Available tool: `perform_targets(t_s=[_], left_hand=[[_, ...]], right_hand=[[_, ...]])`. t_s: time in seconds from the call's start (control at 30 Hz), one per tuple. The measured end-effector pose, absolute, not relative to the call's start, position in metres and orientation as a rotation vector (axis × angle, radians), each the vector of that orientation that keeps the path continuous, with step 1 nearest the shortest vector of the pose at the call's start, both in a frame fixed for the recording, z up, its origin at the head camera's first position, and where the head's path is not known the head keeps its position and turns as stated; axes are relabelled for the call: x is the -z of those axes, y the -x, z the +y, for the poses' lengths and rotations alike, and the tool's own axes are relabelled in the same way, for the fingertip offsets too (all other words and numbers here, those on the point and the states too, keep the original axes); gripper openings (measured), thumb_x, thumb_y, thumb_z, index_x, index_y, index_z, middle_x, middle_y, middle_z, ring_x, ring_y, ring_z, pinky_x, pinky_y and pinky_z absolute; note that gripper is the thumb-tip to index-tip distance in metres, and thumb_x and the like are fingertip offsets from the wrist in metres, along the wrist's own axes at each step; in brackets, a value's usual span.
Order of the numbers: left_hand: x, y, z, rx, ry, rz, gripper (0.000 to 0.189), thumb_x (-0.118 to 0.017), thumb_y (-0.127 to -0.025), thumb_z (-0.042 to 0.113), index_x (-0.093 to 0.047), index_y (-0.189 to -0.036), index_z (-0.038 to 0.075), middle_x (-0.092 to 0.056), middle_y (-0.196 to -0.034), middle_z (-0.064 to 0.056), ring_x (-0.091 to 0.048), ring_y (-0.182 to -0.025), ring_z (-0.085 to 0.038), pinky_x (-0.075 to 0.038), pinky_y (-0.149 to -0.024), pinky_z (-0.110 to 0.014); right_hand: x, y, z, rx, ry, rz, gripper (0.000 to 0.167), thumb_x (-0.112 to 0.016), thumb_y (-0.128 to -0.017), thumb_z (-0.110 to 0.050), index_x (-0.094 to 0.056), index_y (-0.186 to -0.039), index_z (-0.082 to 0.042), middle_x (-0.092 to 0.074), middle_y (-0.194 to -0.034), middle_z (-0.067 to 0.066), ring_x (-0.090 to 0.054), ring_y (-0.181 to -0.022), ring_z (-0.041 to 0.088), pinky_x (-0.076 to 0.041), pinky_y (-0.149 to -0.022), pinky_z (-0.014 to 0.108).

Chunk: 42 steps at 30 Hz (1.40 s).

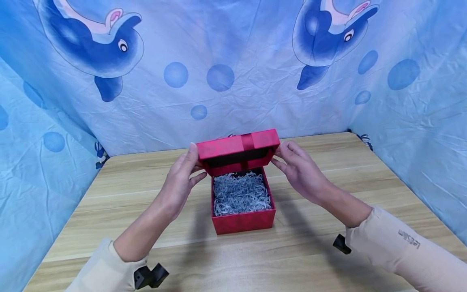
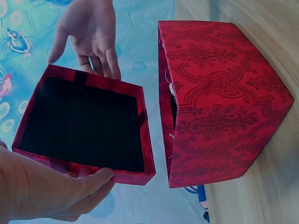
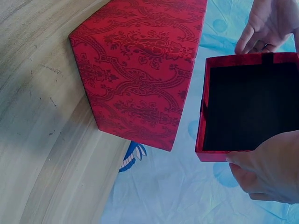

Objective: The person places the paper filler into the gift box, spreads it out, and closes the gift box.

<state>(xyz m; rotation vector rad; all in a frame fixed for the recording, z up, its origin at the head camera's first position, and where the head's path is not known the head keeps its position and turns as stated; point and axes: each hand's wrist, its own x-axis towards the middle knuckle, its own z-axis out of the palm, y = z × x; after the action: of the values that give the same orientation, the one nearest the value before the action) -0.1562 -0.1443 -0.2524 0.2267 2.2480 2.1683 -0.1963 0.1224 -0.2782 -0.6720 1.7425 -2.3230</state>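
A red gift box lid point(image 1: 237, 147) with a dark red ribbon is tilted above the back of the red box point(image 1: 243, 222), its black inside facing toward me. My left hand point(image 1: 178, 178) grips the lid's left side, thumb near the top edge. At the opposite side, my right hand point(image 1: 300, 170) holds the lid between thumb and fingers. Grey shredded paper point(image 1: 241, 194) fills the box. In the left wrist view, the lid's black lining point(image 2: 88, 123) shows between both hands. The box's patterned outer wall point(image 3: 140, 70) is close by in the right wrist view.
The box stands on a light wood table point(image 1: 146, 219). A blue cloth backdrop point(image 1: 251, 48) with dolphins hangs behind the table and along both sides. Small black devices point(image 1: 150, 276) are fixed at the cuffs of the pale sleeves point(image 1: 408, 247).
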Motion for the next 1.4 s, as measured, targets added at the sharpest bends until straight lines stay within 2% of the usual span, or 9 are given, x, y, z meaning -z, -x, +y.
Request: perform_targets(t_s=[0.17, 0.37, 0.5, 0.7, 0.83, 0.97, 1.07, 1.17, 1.4], left_hand=[[0.253, 0.157, -0.145, -2.156, -0.217, 2.263, 0.057, -0.036, -0.101, 0.047, -0.039, -0.127, -0.004, -0.047, -0.129, -0.017, -0.043, -0.122, -0.036, -0.033, -0.11, -0.047], [0.256, 0.158, -0.146, -2.125, -0.194, 2.268, 0.048, -0.044, -0.101, 0.04, -0.04, -0.111, -0.006, -0.042, -0.134, -0.016, -0.043, -0.129, -0.029, -0.034, -0.11, -0.043], [0.259, 0.158, -0.148, -2.105, -0.204, 2.252, 0.039, -0.048, -0.101, 0.033, -0.04, -0.106, -0.005, -0.042, -0.132, -0.018, -0.044, -0.13, -0.025, -0.034, -0.111, -0.037], [0.262, 0.155, -0.157, -1.908, -0.213, 2.385, 0.039, -0.055, -0.097, 0.034, -0.044, -0.11, -0.001, -0.049, -0.122, -0.014, -0.051, -0.118, -0.023, -0.037, -0.105, -0.038], [0.266, 0.155, -0.163, -1.841, -0.242, 2.416, 0.042, -0.061, -0.095, 0.033, -0.046, -0.116, 0.001, -0.053, -0.12, -0.012, -0.056, -0.112, -0.02, -0.038, -0.1, -0.037], [0.271, 0.155, -0.168, -1.863, -0.315, 2.355, 0.044, -0.064, -0.094, 0.026, -0.044, -0.123, 0.001, -0.05, -0.125, -0.013, -0.056, -0.116, -0.019, -0.046, -0.097, -0.028], [0.275, 0.154, -0.171, -1.875, -0.358, 2.318, 0.046, -0.066, -0.092, 0.022, -0.043, -0.126, 0.0, -0.048, -0.13, -0.014, -0.053, -0.12, -0.022, -0.049, -0.092, -0.024], [0.278, 0.153, -0.174, -1.882, -0.386, 2.304, 0.05, -0.07, -0.09, 0.019, -0.042, -0.125, -0.003, -0.043, -0.139, -0.014, -0.047, -0.129, -0.025, -0.047, -0.094, -0.023], [0.283, 0.153, -0.173, -1.919, -0.436, 2.271, 0.058, -0.077, -0.079, 0.002, -0.039, -0.123, -0.006, -0.034, -0.149, -0.013, -0.038, -0.137, -0.027, -0.045, -0.095, -0.024]], right_hand=[[0.278, 0.196, 0.122, 2.297, 0.706, 1.758, 0.028, -0.04, -0.104, -0.029, -0.044, -0.119, -0.006, -0.048, -0.127, 0.006, -0.032, -0.133, 0.036, -0.016, -0.116, 0.052], [0.277, 0.195, 0.124, 2.26, 0.681, 1.775, 0.021, -0.043, -0.103, -0.026, -0.042, -0.105, -0.005, -0.046, -0.126, 0.005, -0.036, -0.132, 0.028, -0.015, -0.116, 0.051], [0.274, 0.195, 0.128, 2.239, 0.621, 1.787, 0.021, -0.045, -0.102, -0.021, -0.042, -0.107, -0.001, -0.045, -0.125, 0.009, -0.038, -0.133, 0.023, -0.02, -0.116, 0.044], [0.271, 0.193, 0.133, 2.165, 0.596, 1.852, 0.024, -0.048, -0.099, -0.013, -0.044, -0.114, 0.005, -0.044, -0.121, 0.014, -0.045, -0.122, 0.023, -0.035, -0.109, 0.029], [0.271, 0.192, 0.137, 2.068, 0.611, 1.933, 0.028, -0.053, -0.095, -0.008, -0.046, -0.117, 0.009, -0.04, -0.138, 0.016, -0.041, -0.125, 0.026, -0.042, -0.1, 0.022], [0.272, 0.193, 0.142, 1.939, 0.623, 2.044, 0.036, -0.06, -0.092, -0.007, -0.048, -0.123, 0.008, -0.029, -0.153, 0.015, -0.037, -0.134, 0.032, -0.047, -0.095, 0.022], [0.272, 0.194, 0.144, 1.818, 0.648, 2.159, 0.041, -0.067, -0.089, -0.011, -0.051, -0.123, 0.005, -0.032, -0.152, 0.015, -0.041, -0.134, 0.033, -0.048, -0.094, 0.025], [0.273, 0.195, 0.146, 1.705, 0.681, 2.25, 0.043, -0.073, -0.085, -0.013, -0.054, -0.121, 0.001, -0.033, -0.152, 0.013, -0.039, -0.136, 0.031, -0.044, -0.097, 0.028], [0.277, 0.195, 0.147, 1.647, 0.728, 2.26, 0.047, -0.078, -0.077, 0.0, -0.053, -0.117, 0.0, -0.027, -0.155, 0.01, -0.035, -0.138, 0.032, -0.04, -0.101, 0.029]])
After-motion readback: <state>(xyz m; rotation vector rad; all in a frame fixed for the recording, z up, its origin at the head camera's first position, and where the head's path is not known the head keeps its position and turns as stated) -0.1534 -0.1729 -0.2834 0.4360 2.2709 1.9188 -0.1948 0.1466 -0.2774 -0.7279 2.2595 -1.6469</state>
